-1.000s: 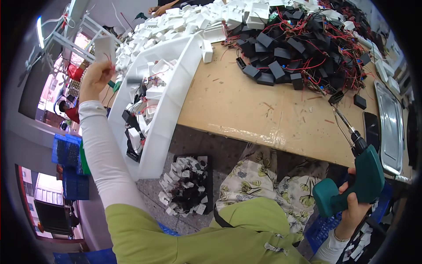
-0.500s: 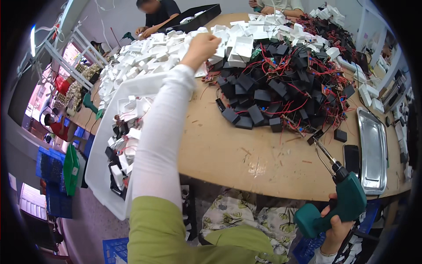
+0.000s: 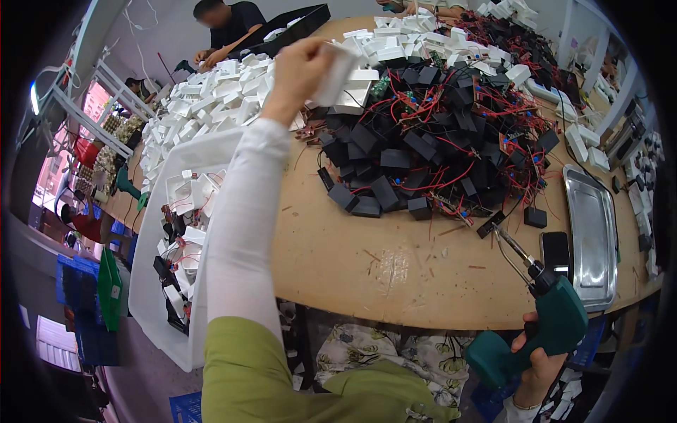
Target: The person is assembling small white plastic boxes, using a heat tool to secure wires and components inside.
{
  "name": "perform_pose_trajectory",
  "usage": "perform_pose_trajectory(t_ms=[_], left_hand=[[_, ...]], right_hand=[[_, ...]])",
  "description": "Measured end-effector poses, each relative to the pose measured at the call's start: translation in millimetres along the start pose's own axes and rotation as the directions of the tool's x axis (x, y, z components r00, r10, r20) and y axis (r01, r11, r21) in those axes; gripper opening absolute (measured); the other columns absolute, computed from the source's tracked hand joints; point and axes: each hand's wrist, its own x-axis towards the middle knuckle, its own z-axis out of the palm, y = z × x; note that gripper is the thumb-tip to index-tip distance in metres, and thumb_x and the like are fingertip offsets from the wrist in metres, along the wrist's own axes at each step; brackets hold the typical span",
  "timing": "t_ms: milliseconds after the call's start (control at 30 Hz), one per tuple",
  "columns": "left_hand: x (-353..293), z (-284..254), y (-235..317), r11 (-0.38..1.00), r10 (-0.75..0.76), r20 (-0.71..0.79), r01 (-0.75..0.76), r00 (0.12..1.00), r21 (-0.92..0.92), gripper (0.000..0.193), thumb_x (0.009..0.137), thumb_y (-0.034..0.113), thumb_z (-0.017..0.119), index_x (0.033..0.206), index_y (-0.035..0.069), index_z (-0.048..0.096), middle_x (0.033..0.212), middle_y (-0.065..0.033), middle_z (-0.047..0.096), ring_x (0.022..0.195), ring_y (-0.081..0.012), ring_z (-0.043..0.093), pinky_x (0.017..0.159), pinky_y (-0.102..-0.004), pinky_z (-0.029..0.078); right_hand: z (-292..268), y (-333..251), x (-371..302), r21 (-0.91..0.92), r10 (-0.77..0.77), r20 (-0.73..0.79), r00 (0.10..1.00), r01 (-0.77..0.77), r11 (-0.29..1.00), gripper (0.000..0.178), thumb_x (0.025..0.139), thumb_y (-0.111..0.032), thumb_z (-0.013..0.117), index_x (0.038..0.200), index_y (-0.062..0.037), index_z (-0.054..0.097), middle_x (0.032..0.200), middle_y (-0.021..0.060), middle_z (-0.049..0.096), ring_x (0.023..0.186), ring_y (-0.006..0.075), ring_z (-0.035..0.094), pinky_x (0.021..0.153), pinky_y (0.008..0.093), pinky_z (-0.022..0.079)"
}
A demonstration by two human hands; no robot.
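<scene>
My left hand (image 3: 297, 76) is raised over the far pile, closed on a white plastic case (image 3: 337, 76) that is smeared by motion. Around it lie many white cases (image 3: 226, 95) and a heap of black box-shaped parts (image 3: 395, 159) with red wires and small circuit boards. My right hand (image 3: 541, 366) grips the handle of a green soldering gun (image 3: 564, 314) at the lower right. Its metal tip, with a thin feed tube alongside, points up-left to a small black part (image 3: 491, 224) at the heap's near edge.
On my left stands a white plastic tub (image 3: 149, 289) holding wired white and black pieces. A phone (image 3: 555, 252) and a steel tray (image 3: 592, 243) lie at the right. Two people work across the table, one beside a long black tray (image 3: 282, 37). Blue and green crates (image 3: 109, 289) stand far left.
My left hand has drawn back and left from the pile and now lifts a white case. The view has shifted slightly; my right hand keeps its hold on the soldering gun.
</scene>
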Motion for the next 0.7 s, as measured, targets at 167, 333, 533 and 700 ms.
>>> perform_pose_trajectory(t_ms=[167, 333, 533, 700], left_hand=[[-56.1, -58.3, 84.0, 0.884, 0.459, -0.036, -0.452, 0.888, 0.118, 0.025, 0.07, -0.004, 0.053, 0.09, 0.006, 0.065, 0.076, -0.0085, 0.059, 0.064, -0.0219, 0.059, 0.057, -0.0284, 0.047], [-172.9, -11.4, 137.1, 0.705, 0.68, 0.232, -0.707, 0.696, 0.056, 0.022, 0.065, 0.015, 0.061, 0.086, 0.01, 0.059, 0.069, -0.0041, 0.05, 0.06, -0.0178, 0.053, 0.048, -0.0275, 0.043], [-236.7, 17.1, 168.3, 0.752, 0.604, 0.434, -0.659, 0.668, -0.032, 0.025, 0.065, 0.013, 0.058, 0.088, 0.006, 0.058, 0.069, -0.0025, 0.046, 0.064, -0.0177, 0.05, 0.067, -0.0298, 0.041], [-221.1, 9.9, 170.7, 0.803, 0.588, 0.353, -0.578, 0.728, -0.146, 0.021, 0.063, 0.011, 0.059, 0.084, 0.007, 0.058, 0.072, -0.0038, 0.05, 0.066, -0.0189, 0.052, 0.067, -0.0311, 0.041]], right_hand=[[-1.4, 5.4, -7.3, 0.049, -0.021, 0.014, 1.0, 0.02, 0.999, 0.075, 0.069, -0.032, 0.072, 0.121, 0.0068, 0.035, 0.103, 0.02, 0.051, 0.063, 0.0159, 0.056, 0.048, 0.022, 0.045], [-4.5, 7.7, -21.3, 0.068, -0.134, 0.016, 0.991, 0.133, 0.989, 0.071, 0.072, -0.03, 0.07, 0.121, 0.0071, 0.035, 0.105, 0.0206, 0.05, 0.063, 0.0151, 0.055, 0.049, 0.0227, 0.044], [-10.8, 4.4, -35.6, 0.084, -0.155, 0.047, 0.987, 0.151, 0.985, 0.07, 0.073, -0.03, 0.07, 0.122, 0.0061, 0.034, 0.106, 0.0211, 0.05, 0.065, 0.0155, 0.055, 0.05, 0.0231, 0.044], [-16.7, 7.8, -46.6, 0.1, -0.147, 0.007, 0.989, 0.145, 0.984, 0.071, 0.072, -0.029, 0.07, 0.122, 0.0058, 0.034, 0.107, 0.0219, 0.05, 0.064, 0.0159, 0.055, 0.05, 0.0231, 0.044]])
